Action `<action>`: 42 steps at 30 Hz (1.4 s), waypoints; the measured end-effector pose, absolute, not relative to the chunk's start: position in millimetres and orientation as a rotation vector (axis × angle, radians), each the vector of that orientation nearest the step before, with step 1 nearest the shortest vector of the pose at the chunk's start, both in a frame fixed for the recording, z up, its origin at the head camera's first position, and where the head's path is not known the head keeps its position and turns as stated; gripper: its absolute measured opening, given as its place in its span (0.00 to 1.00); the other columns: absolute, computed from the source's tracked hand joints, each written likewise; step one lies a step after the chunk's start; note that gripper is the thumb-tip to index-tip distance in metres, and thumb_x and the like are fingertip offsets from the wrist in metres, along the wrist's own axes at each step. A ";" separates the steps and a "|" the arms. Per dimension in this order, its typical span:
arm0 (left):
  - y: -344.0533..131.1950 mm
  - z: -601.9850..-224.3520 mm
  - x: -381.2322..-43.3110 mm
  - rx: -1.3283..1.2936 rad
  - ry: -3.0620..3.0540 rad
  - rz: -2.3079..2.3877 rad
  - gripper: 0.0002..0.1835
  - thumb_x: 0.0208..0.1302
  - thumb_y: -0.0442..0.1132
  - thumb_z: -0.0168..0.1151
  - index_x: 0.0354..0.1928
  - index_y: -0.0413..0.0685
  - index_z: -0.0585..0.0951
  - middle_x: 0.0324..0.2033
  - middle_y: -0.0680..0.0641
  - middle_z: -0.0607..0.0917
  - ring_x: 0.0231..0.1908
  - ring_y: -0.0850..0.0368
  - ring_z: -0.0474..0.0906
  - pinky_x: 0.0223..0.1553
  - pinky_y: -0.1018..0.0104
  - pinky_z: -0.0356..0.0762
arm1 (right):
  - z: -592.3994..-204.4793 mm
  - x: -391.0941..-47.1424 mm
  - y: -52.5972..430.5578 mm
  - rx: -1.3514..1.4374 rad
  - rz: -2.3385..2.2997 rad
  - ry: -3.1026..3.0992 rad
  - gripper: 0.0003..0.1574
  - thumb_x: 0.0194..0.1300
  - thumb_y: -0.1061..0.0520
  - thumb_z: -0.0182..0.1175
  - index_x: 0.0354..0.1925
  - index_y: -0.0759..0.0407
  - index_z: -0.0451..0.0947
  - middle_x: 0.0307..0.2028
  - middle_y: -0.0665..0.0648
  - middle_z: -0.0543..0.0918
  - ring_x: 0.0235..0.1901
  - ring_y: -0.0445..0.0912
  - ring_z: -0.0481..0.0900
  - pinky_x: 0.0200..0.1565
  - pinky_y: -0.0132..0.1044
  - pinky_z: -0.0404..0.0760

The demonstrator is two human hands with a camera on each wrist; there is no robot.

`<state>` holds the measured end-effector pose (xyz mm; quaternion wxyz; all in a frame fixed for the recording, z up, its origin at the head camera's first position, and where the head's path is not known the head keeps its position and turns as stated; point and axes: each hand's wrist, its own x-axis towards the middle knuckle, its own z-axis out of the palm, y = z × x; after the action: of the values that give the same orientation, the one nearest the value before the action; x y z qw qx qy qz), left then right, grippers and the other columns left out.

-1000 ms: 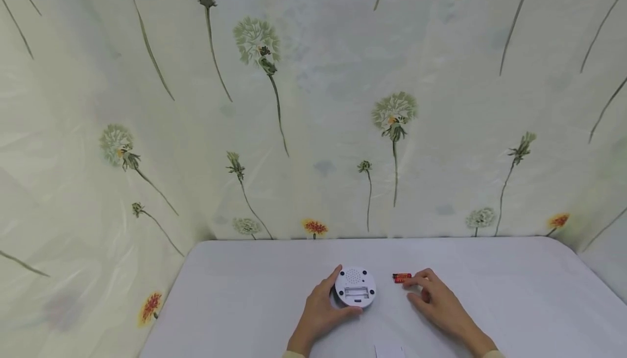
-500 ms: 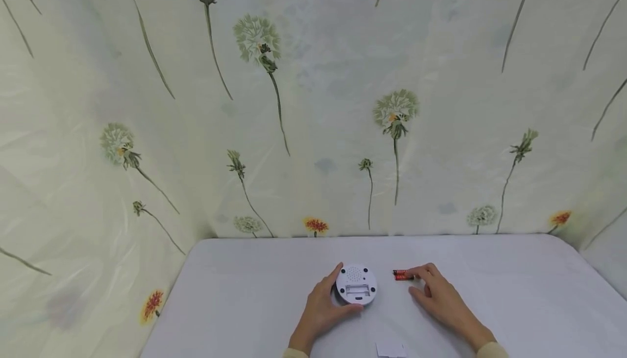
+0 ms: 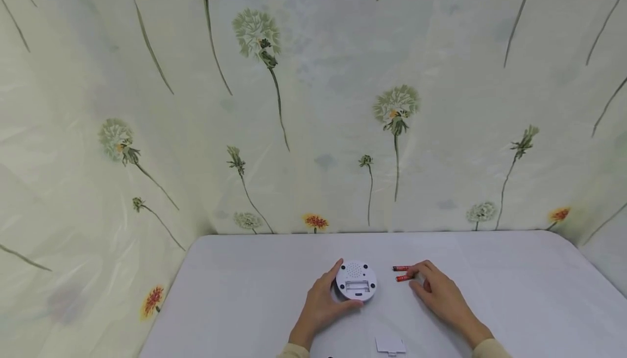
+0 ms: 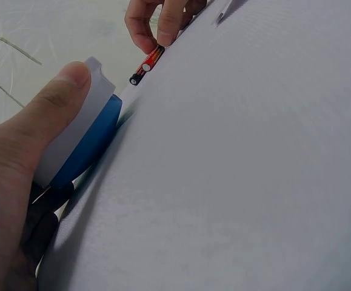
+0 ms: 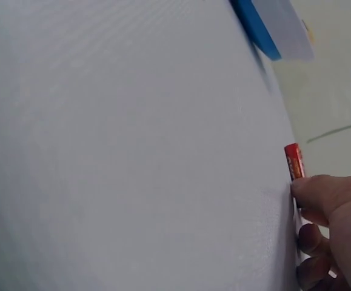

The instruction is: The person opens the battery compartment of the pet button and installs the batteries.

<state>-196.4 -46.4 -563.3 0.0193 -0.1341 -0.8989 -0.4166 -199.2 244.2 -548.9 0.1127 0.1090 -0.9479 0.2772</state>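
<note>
A round white device (image 3: 355, 272) lies on the table with its open battery compartment (image 3: 357, 286) facing up. My left hand (image 3: 320, 308) grips it, thumb on the near edge and fingers round the far side. Its lower half is a blue shell (image 4: 96, 142) in the left wrist view. To its right lie two small red batteries, the far one (image 3: 400, 268) on the table with its black end outward. My right hand (image 3: 443, 297) pinches the nearer battery (image 5: 294, 160) between thumb and fingers; its rear end is hidden by them.
A small white cover (image 3: 390, 345) with a tab lies on the white table (image 3: 254, 292) near the front. Behind the table's back edge hangs a floral curtain (image 3: 323, 102).
The two batteries, side by side before, now lie apart. My right fingers have closed on the nearer one. The left hand keeps its grip on the device.
</note>
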 end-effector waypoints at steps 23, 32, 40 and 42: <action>-46.3 -562.8 -197.2 -0.404 -2.808 -1.291 0.55 0.37 0.71 0.68 0.71 0.69 0.57 0.66 0.56 0.70 0.63 0.53 0.70 0.60 0.51 0.70 | -549.0 -204.5 249.5 0.368 0.955 -2.783 0.08 0.55 0.55 0.68 0.33 0.46 0.79 0.30 0.45 0.75 0.23 0.31 0.63 0.25 0.27 0.66; -45.2 -562.3 -196.2 -0.411 -2.814 -1.284 0.55 0.37 0.71 0.68 0.71 0.66 0.58 0.66 0.54 0.71 0.62 0.52 0.70 0.59 0.51 0.71 | -556.7 -198.9 257.4 0.228 1.226 -2.758 0.08 0.58 0.50 0.66 0.36 0.48 0.78 0.29 0.45 0.79 0.24 0.33 0.71 0.28 0.28 0.71; -47.1 -563.4 -197.3 -0.402 -2.824 -1.277 0.56 0.37 0.71 0.68 0.71 0.67 0.58 0.65 0.54 0.71 0.62 0.52 0.71 0.59 0.51 0.71 | -558.6 -193.6 261.0 0.193 1.426 -2.666 0.11 0.61 0.49 0.63 0.39 0.52 0.76 0.29 0.49 0.81 0.27 0.37 0.76 0.27 0.30 0.75; -46.8 -562.6 -198.6 -0.405 -2.819 -1.275 0.56 0.37 0.71 0.68 0.71 0.66 0.58 0.65 0.54 0.71 0.61 0.52 0.71 0.58 0.51 0.72 | -557.0 -195.4 261.7 0.205 1.453 -2.647 0.10 0.62 0.50 0.63 0.39 0.52 0.76 0.29 0.50 0.82 0.27 0.37 0.76 0.26 0.31 0.76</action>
<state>-198.6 -46.8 -562.6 0.0105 -0.1298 -0.9033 -0.4087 -195.4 261.7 -557.0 0.0574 0.0675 -0.8731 0.4794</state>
